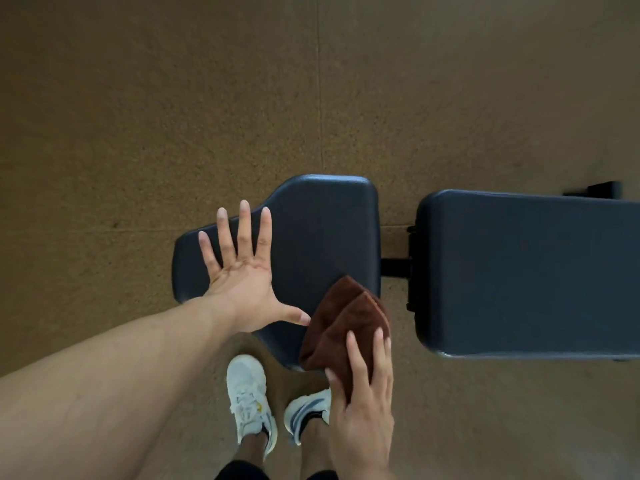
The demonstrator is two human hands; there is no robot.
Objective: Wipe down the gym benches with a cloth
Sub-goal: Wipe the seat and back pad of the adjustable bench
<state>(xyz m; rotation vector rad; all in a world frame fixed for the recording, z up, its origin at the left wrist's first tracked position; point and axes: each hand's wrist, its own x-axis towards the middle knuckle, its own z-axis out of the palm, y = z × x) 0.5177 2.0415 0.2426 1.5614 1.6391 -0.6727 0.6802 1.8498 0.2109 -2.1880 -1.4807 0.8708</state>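
A dark blue gym bench lies across the view in two pads: a seat pad [318,223] in the middle and a longer back pad [526,271] to the right. My left hand [242,271] is spread flat over the seat pad's left part, fingers straight. My right hand [363,393] holds a folded brown cloth [343,320] at the seat pad's near right corner, fingers over the top and thumb at the side.
Brown speckled rubber floor [173,116] surrounds the bench. A black frame bar [398,266] joins the two pads, and a black foot [595,190] shows behind the back pad. My white shoes [249,400] stand just before the seat pad.
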